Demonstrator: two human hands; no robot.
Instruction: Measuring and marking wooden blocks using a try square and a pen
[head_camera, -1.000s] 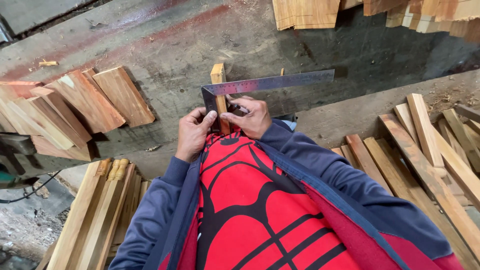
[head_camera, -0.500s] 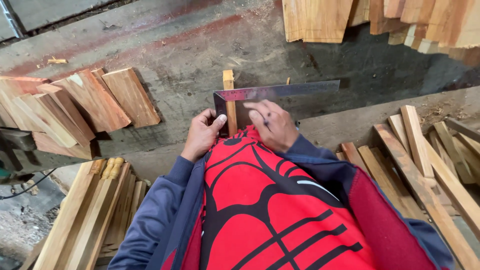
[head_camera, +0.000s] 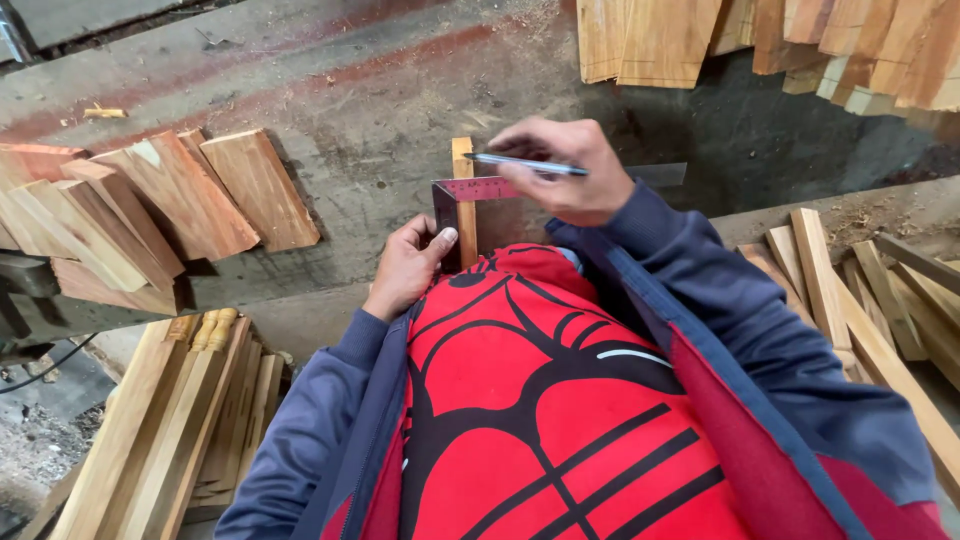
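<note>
A narrow wooden strip (head_camera: 462, 165) lies on the grey workbench (head_camera: 360, 110), pointing away from me. A metal try square (head_camera: 470, 190) rests across it, its blade running to the right. My left hand (head_camera: 408, 265) presses the square's dark stock against the strip's left side. My right hand (head_camera: 562, 170) hovers over the blade and holds a pen (head_camera: 525, 164) level, tip pointing left toward the strip. My red and black top and blue jacket sleeves hide the near end of the strip.
Short wooden boards (head_camera: 150, 205) are stacked on the bench at left. More boards (head_camera: 760, 40) lie at the far right. Long slats (head_camera: 170, 420) lean below left, and other slats (head_camera: 860, 300) are piled at right.
My right hand has lifted off the square's blade and now holds the pen above it. The left hand stays on the square's stock. The view has shifted slightly.
</note>
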